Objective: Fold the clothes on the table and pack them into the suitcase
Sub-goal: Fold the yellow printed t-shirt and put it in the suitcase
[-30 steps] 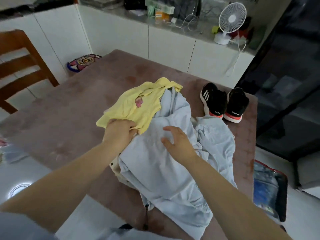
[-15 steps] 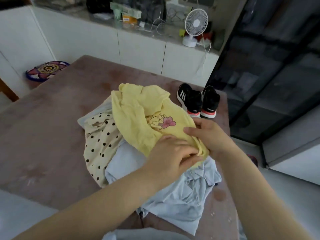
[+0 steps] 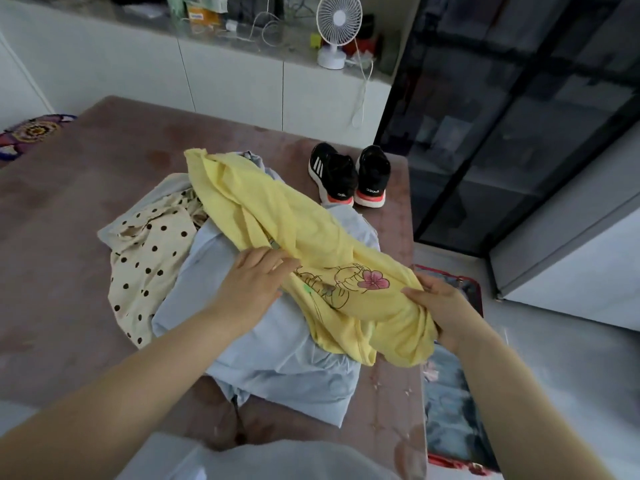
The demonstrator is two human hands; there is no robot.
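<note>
Yellow shirt [image 3: 277, 216] draped over the pile near the table's [image 3: 69, 202] right edge. Right hand [image 3: 440, 306] clutches its bunched near end. Left hand [image 3: 252, 282] lies with fingers straight against the middle fold. Beneath: light blue garment [image 3: 263, 341], polka-dot garment [image 3: 149, 258]. Suitcase [image 3: 446, 393] on the floor past the right edge.

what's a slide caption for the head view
Right hand grips a yellow cartoon-print shirt, left hand touching it, over a pale blue garment
</note>
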